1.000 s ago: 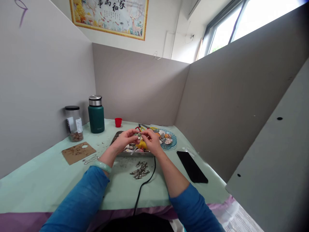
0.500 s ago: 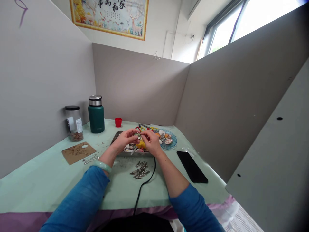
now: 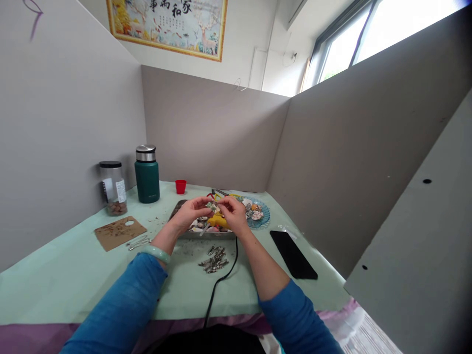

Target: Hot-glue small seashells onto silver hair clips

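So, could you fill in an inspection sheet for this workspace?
Surface: pale green cloth, purple fabric below its near edge.
Job's things: small greenish piece, in hand; metal tray holding a yellow tool and assorted pieces; heap of metal clips in front; blue plate of ornaments, right.
Clutter: green bottle, lidded jar, red cup, brown board, flat black slab.
Hands: left hand pinches that piece; right hand close beside, grip unclear.
Cables: black cable from the tray's right front to the near edge.
Surroundings: grey partitions, framed picture, window.

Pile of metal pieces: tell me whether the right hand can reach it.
Likely yes: the pile lies uncovered near the right hand; the black cable only runs beside it.
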A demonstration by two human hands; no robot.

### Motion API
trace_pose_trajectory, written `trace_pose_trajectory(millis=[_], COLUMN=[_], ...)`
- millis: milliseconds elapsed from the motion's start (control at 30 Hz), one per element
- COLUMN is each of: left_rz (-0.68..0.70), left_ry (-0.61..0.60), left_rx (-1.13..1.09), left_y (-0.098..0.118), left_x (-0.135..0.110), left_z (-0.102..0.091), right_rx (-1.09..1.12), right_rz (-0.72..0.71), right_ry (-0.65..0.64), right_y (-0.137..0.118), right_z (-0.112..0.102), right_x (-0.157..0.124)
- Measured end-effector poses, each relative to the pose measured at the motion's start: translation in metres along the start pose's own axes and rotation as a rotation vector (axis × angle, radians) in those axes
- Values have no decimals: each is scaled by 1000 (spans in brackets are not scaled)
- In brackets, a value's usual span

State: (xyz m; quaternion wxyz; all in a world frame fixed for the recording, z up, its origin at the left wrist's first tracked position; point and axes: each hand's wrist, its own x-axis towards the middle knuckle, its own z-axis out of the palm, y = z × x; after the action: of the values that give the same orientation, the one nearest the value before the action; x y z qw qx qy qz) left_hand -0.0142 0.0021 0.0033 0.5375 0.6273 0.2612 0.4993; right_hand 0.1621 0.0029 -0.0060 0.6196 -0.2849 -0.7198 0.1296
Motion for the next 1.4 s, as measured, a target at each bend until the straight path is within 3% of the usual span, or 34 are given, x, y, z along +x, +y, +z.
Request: trace_pose_trajectory(millis=[300,567,933,1400], left_rz=[-11,-63,-154,-211], left_ry=[-90,-39,22,83], left_rx=[23,18,-65,40], left_y=[-2,1,2,5], left_x=[-1,-2,0,-2], left_z=[-3,0,3,6], right_rx=[-8,-67,2,-43], right_rz=[-19,-89,85,203], right_ry=[-32,-101,-251,-229], right_y=[4,5,7,5], right_z=[0,-2,-2,-1], right_x=[-1,-1,-1,-1])
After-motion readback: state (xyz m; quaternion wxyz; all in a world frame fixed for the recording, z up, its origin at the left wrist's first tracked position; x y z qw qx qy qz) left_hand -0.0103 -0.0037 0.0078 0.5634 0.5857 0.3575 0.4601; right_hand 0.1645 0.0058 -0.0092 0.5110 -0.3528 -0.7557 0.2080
